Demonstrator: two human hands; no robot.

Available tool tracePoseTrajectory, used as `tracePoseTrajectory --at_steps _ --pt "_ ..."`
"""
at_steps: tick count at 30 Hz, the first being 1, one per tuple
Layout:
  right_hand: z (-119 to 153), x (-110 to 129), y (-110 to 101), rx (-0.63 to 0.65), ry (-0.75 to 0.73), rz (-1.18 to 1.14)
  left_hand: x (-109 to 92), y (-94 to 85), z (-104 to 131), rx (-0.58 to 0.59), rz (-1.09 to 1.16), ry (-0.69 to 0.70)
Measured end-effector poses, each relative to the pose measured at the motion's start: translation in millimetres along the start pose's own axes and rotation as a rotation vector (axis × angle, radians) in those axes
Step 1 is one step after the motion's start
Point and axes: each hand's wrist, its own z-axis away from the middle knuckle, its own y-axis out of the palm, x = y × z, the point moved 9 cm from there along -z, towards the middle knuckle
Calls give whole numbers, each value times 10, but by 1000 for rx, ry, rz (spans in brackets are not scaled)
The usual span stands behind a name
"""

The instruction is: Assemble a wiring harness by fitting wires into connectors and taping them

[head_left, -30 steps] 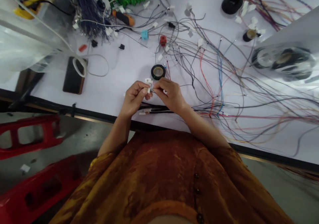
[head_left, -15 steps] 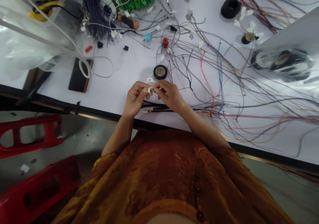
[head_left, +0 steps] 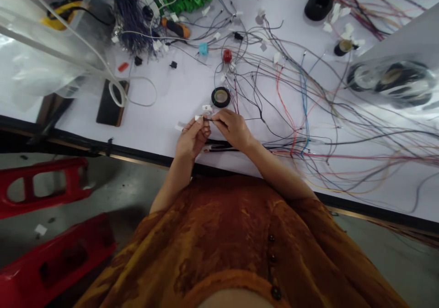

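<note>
- left hand (head_left: 192,136) and right hand (head_left: 235,130) work close together on the near side of the black tape roll (head_left: 220,97), their fingertips almost meeting.
- left thumb and fingers are pinched on a small white plug (head_left: 199,118), which sits nearer the body than the tape roll and a little to its left.
- right thumb and forefinger are closed on what looks like a dark wire (head_left: 209,119), stretched across the short gap between the hands; the covered part of the grip cannot be seen.
- a second white plug (head_left: 206,108) shows just beside the tape roll, on its near left; whether it lies on the table (head_left: 164,125) or hangs from wires, i cannot tell.
- beyond the tape roll stand a red plug (head_left: 227,55) and, farther left, a light blue plug (head_left: 203,49).
- well to the left of the tape roll lies a phone (head_left: 104,109); on its near side, past the hands, runs a bunch of black wires (head_left: 222,148).
- the step in hand seems to be joining or seating wire and plug; how deep the wire sits is too small to tell.
- the next move likely calls for a steady left pinch and a straight, light push or test tug from the right.
</note>
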Motion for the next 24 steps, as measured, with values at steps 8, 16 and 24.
tracePoseTrajectory --at_steps 8,16,24 --pt "19 -80 -84 -4 -43 214 -66 27 -7 -35 -26 160" --pt "185 -576 -299 -16 62 88 19 -104 -36 -166 -48 206" --pt "-640 -748 -427 -70 361 375 -90 -30 33 -209 -104 270"
